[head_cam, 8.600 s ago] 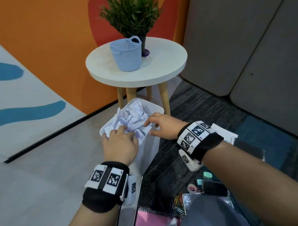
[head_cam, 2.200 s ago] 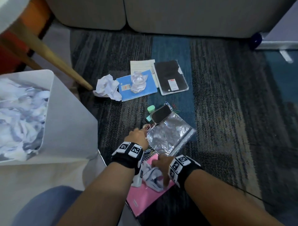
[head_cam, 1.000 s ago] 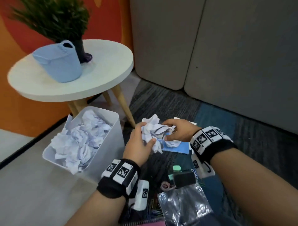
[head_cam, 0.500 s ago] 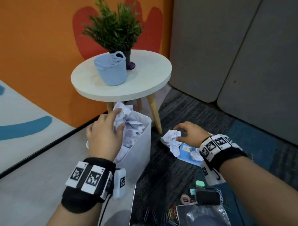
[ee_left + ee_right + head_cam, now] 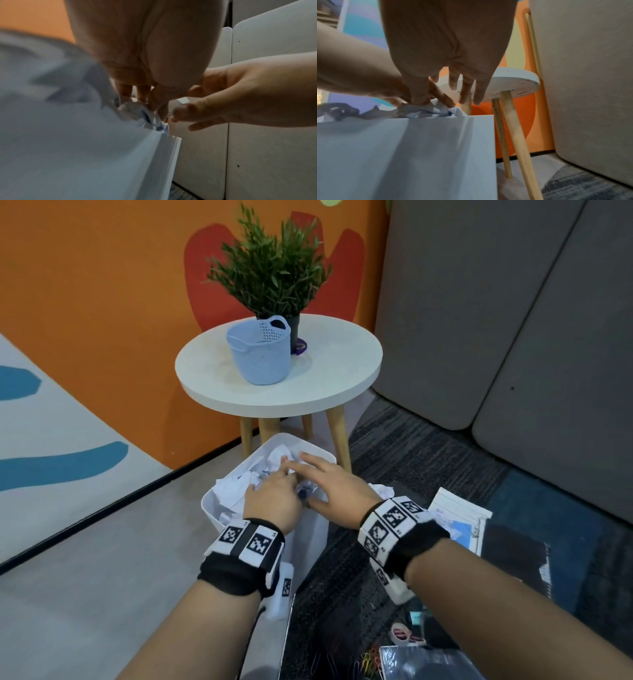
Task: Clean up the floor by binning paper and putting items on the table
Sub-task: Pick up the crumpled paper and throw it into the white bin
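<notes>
Both hands are over the white bin (image 5: 210, 503), which stands on the floor below the round white table (image 5: 342, 378) and is packed with crumpled paper (image 5: 236, 491). My left hand (image 5: 286, 474) lies on the heap with its fingers stretched forward. In the left wrist view its fingertips (image 5: 142, 97) touch a crumpled ball with blue print (image 5: 135, 109). Right beside it, my right hand (image 5: 308, 477) is spread flat. In the right wrist view its thumb (image 5: 419, 100) presses the same paper at the bin's rim. Another crumpled paper (image 5: 383, 491) lies on the carpet by the bin.
A light blue basket (image 5: 260, 357) and a potted plant (image 5: 274, 268) stand on the table. On the carpet to the right lie a white pad (image 5: 459, 506), a blue notebook (image 5: 462, 530), a black notebook (image 5: 513, 556), a tape roll (image 5: 400, 633), paper clips (image 5: 366, 659). A grey sofa (image 5: 513, 337) stands behind.
My right hand left the carpet and came over the bin next to the left. The left hand no longer holds its paper ball up; it lies flat on the heap.
</notes>
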The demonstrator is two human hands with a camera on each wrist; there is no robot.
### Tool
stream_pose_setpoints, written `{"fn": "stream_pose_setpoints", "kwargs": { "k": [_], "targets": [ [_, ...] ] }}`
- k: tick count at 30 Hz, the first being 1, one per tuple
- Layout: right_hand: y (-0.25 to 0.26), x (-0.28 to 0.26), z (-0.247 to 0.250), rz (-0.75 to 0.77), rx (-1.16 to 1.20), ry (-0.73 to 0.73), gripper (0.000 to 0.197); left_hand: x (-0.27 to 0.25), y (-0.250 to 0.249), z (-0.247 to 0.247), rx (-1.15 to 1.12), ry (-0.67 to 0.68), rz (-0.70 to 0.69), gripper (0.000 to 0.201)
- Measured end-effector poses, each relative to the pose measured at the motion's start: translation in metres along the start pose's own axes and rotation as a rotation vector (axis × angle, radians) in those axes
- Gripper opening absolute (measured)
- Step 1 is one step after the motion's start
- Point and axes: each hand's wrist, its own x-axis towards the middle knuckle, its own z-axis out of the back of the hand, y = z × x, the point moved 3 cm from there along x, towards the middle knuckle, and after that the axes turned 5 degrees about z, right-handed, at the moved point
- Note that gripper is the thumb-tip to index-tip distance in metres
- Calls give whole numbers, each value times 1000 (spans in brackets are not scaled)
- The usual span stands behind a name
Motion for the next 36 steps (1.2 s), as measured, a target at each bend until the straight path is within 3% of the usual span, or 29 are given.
{"fn": "stream_pose_setpoints", "kwargs": {
  "k": [6, 10, 14, 18, 22, 25, 29, 36],
  "targets": [
    [6, 14, -10, -70, 107, -72, 55, -11, -1, -11, -12, -51, -3, 36],
    [0, 15, -19, -148, 132, -124, 40, -17, -5, -19, 11, -26, -37, 44],
    [-4, 13, -18, -141, 160, -116, 42, -14, -7, -16, 108, -45, -45, 50],
    [-14, 4, 2, -87, 70, -171, 46, -18, -30, -1, 152, -225, -86, 44],
    [-49, -19, 29, -131, -28, -227, 36, -19, -68, 3, 81, -339, -257, 35],
    [-83, -43, 42, -248, -71, -210, 30, -13, -90, -10, 53, -266, -332, 36],
    [-140, -72, 39, -420, -128, -103, 31, -1, -101, -49, 11, -97, -310, 38],
    [-230, -100, -25, -702, -159, 106, 42, 33, -98, -129, 18, 130, -299, 42]
  ]
}}
